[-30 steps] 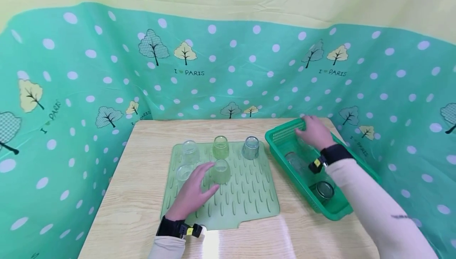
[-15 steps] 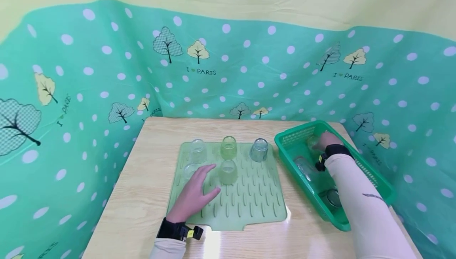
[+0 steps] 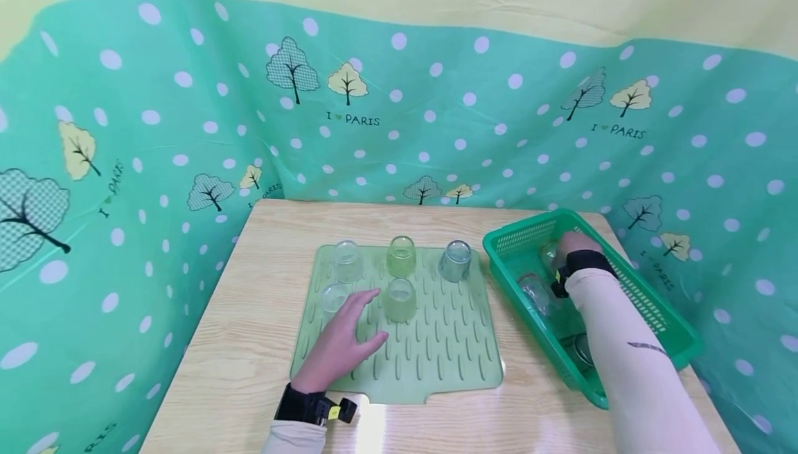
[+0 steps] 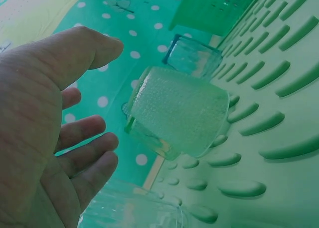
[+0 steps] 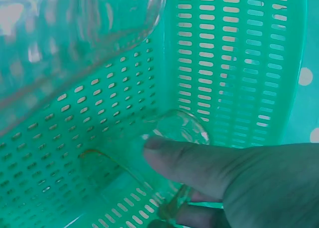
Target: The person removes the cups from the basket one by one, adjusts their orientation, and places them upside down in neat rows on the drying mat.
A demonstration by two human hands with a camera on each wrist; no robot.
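My right hand (image 3: 576, 242) reaches into the green basket (image 3: 508, 287). In the right wrist view its thumb (image 5: 174, 160) lies along one side of a clear drinking glass (image 5: 127, 150) with a yellowish rim, and its fingers curl under the far side, gripping it. The glass lies tilted near the basket's end wall. My left hand (image 3: 339, 346) hovers above the pale green draining mat (image 3: 436, 364), thumb and fingers spread, holding nothing. Nearest it stands a frosted green glass (image 4: 179, 111), upside down. A small clear glass (image 3: 333, 297) is partly covered by its fingers.
Along the mat's back row stand a clear glass (image 3: 348, 263), a yellow-green glass (image 3: 401, 257) and a blue-grey glass (image 3: 455, 262). Another clear glass (image 3: 536, 294) lies in the basket, and a dark-rimmed glass (image 3: 582, 351) is partly behind my right sleeve. Patterned cloth (image 3: 461, 100) surrounds the table.
My right hand has gone down deeper into the basket and taken hold of the yellowish-rimmed glass. My left hand stays nearly still over the mat. The head view has turned slightly right.
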